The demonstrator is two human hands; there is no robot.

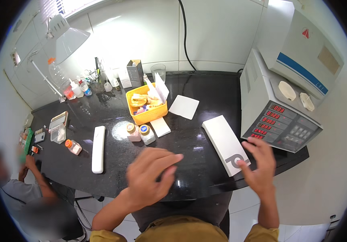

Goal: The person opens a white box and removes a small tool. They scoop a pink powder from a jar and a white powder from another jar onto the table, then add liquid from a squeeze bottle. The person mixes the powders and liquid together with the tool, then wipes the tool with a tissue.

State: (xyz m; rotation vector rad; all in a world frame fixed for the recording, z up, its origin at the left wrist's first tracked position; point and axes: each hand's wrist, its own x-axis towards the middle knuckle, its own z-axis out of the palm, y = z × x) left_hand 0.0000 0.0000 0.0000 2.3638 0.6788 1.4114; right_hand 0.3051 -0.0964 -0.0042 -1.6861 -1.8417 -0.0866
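Observation:
A long white box point(218, 139) with a grey round mark at its near end lies slanted on the black counter point(189, 161). Over that near end is my right hand point(261, 165), its fingers spread and its thumb overlapping the box's edge; I cannot tell whether it touches. My left hand point(151, 173) hovers above the counter's front part with loosely bent fingers and thumb apart, holding nothing. Just beyond it stand two small jars, one with a beige lid point(133, 132) and one with a blue lid point(146, 134). Farther left lies a slim white case point(98, 150).
A yellow basket point(147, 116) with packets stands behind the jars, near white paper point(184, 107). At right is a large machine point(282, 113) with red displays. An orange-capped jar point(73, 147), bottles and a lamp point(66, 36) are left. Another person point(24, 189) sits far left.

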